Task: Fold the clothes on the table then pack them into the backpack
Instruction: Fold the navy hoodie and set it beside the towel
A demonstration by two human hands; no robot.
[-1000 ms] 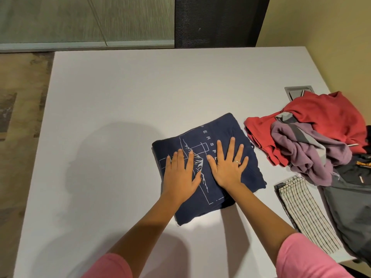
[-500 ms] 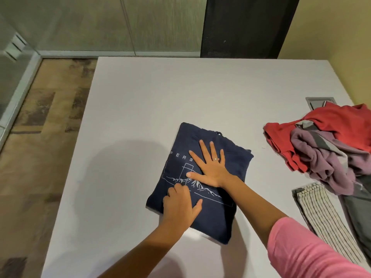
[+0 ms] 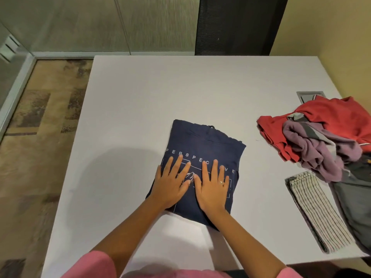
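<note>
A navy hoodie (image 3: 208, 141) with white lettering lies folded into a square in the middle of the white table (image 3: 140, 97). My left hand (image 3: 172, 181) and my right hand (image 3: 212, 185) press flat on its near half, side by side, fingers straight. A red garment (image 3: 329, 115) and a purple garment (image 3: 317, 153) lie crumpled in a heap at the right. A folded striped cloth (image 3: 317, 209) lies near the right front edge. The grey backpack (image 3: 357, 199) shows partly at the right edge.
A metal cable hatch (image 3: 309, 96) is set into the table behind the heap. A dark chair back (image 3: 239, 25) stands beyond the far edge. Patterned carpet (image 3: 36, 137) lies to the left of the table.
The hoodie has turned so its lettering reads upright towards me. My left hand went from curled at the hoodie's near edge to flat on top; my right hand shifted beside it.
</note>
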